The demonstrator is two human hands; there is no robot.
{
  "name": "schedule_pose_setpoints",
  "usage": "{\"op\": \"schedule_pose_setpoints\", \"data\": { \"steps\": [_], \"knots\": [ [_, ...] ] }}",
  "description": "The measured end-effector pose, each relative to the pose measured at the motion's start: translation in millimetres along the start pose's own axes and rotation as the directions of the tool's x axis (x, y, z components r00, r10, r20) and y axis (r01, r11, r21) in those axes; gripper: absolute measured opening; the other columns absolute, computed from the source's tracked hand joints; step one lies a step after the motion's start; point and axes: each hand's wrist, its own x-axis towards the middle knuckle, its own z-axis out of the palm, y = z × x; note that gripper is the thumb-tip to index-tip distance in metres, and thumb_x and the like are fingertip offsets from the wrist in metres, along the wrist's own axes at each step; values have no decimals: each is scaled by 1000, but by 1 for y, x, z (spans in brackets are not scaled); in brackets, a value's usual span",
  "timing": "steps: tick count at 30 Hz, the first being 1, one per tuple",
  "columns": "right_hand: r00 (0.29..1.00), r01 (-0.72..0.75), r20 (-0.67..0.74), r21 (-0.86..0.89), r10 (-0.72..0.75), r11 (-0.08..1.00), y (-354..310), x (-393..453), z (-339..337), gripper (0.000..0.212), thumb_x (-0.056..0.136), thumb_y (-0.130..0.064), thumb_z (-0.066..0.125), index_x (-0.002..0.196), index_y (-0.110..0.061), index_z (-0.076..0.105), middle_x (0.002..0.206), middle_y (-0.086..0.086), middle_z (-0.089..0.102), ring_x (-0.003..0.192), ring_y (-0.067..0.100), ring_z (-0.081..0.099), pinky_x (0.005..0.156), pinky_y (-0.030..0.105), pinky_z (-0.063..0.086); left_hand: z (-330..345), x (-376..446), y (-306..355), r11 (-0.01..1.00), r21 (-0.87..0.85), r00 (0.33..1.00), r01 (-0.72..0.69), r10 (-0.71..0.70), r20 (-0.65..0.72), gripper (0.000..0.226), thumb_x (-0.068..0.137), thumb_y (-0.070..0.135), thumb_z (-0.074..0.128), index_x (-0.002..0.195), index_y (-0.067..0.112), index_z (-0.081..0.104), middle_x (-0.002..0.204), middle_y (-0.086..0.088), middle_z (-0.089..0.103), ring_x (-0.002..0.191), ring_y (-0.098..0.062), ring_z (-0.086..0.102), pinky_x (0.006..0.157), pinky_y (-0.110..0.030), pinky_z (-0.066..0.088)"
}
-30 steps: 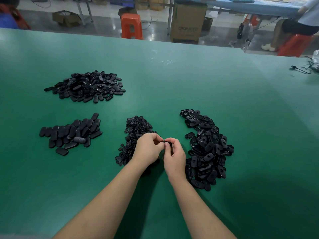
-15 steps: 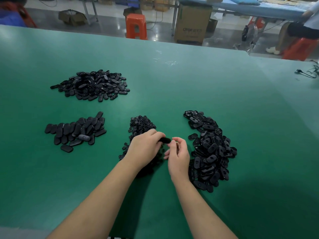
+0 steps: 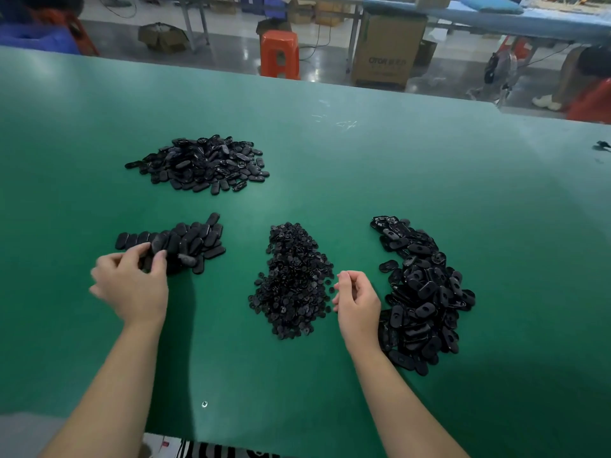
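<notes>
The oval piece [image 3: 152, 256] sits in a pinch between the thumb and fingers of the left hand [image 3: 132, 287], at the near-left edge of the stacked pile [image 3: 185, 242]. It is hard to tell apart from the dark pieces it touches, and the hand is a little blurred. Half a second ago this piece was in front of the person, held between both hands where they met. The left hand has since carried it out to the side alone. That suggests the joining step is done and the piece is being laid with the finished ones.

The left hand is palm-down, wrist slightly bent, fingers curled over the pile's edge. To the right of the grip, well apart, the right hand [image 3: 358, 302] hovers with fingers loosely curled and nothing seen in them. It lies between the small-parts pile [image 3: 294, 279] and the shell pile [image 3: 426, 292], probably ready to pick up the next parts. Beyond the grip lies the far heap [image 3: 201, 163]. All four piles rest on the green table [image 3: 330, 180].
</notes>
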Motion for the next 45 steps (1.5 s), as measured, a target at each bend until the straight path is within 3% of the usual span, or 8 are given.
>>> {"op": "schedule_pose_setpoints", "data": {
  "steps": [8, 13, 19, 24, 31, 35, 39, 45],
  "knots": [
    [1000, 4, 2, -36, -4, 999, -3, -1, 0, 22, 103, -35, 53, 85, -26, 62, 72, -8, 66, 58, 6, 61, 56, 29, 53, 7, 15, 9, 996, 86, 992, 24, -35, 122, 39, 90, 42, 72, 121, 19, 71, 116, -19, 56, 113, -38, 45, 97, -50, 33],
    [1000, 10, 2, -70, -10, 998, -6, -3, 0, 23, 102, -36, 52, 83, -25, 61, 70, 1, 65, 67, 26, 63, 64, 43, 54, 11, -15, 33, 971, -164, 971, -176, 199, 136, 22, 99, 25, 60, 113, 11, 71, 102, -10, 64, 85, -23, 56, 76, -33, 42],
    [1000, 5, -3, -100, -6, 995, -8, -4, 1, 20, 102, -33, 53, 85, -27, 61, 73, 0, 66, 70, 25, 65, 67, 45, 55, 26, -77, 74, 893, -245, 844, -377, 441, 307, 17, 100, 20, 60, 106, 12, 73, 93, 1, 73, 75, -8, 59, 61, -20, 42],
    [1000, -2, 15, -124, 3, 992, -9, -3, 1, 18, 103, -27, 54, 86, -28, 60, 71, -1, 65, 64, 22, 60, 59, 39, 50, 39, -92, 76, 939, -194, 863, -283, 337, 377, 18, 100, 22, 56, 101, 14, 72, 87, 2, 68, 73, -16, 60, 61, -31, 47],
    [992, 12, 127, -273, 24, 962, -19, 8, 0, 13, 102, -18, 55, 95, -23, 65, 80, -7, 65, 65, 8, 55, 60, 25, 43, 49, -87, 72, 950, -125, 856, -286, 312, 412, 17, 99, 28, 54, 93, 23, 69, 79, 12, 61, 68, -12, 56, 55, -26, 38],
    [948, 319, 227, -678, -225, 662, -32, 34, -25, 23, 102, -13, 52, 117, -17, 69, 112, -3, 66, 89, 17, 66, 72, 26, 48, 50, -87, 73, 949, -97, 850, -301, 313, 423, 18, 99, 29, 52, 91, 23, 68, 79, 10, 62, 69, -14, 57, 57, -28, 41],
    [928, 371, 368, -902, -57, 222, -42, 69, -52, 32, 92, 0, 55, 121, -14, 58, 118, 6, 59, 104, 26, 61, 68, 33, 42, 48, -88, 74, 952, -96, 853, -292, 305, 423, 18, 99, 28, 52, 89, 24, 66, 77, 10, 61, 67, -13, 56, 55, -27, 38],
    [898, 436, 439, -897, 20, 74, -44, 92, -69, 35, 89, 4, 55, 119, -12, 58, 116, 8, 60, 109, 29, 60, 70, 35, 39, 47, -88, 75, 958, -112, 859, -264, 286, 425, 17, 99, 27, 53, 88, 25, 66, 77, 11, 62, 68, -13, 57, 57, -28, 41]
  ]
}}
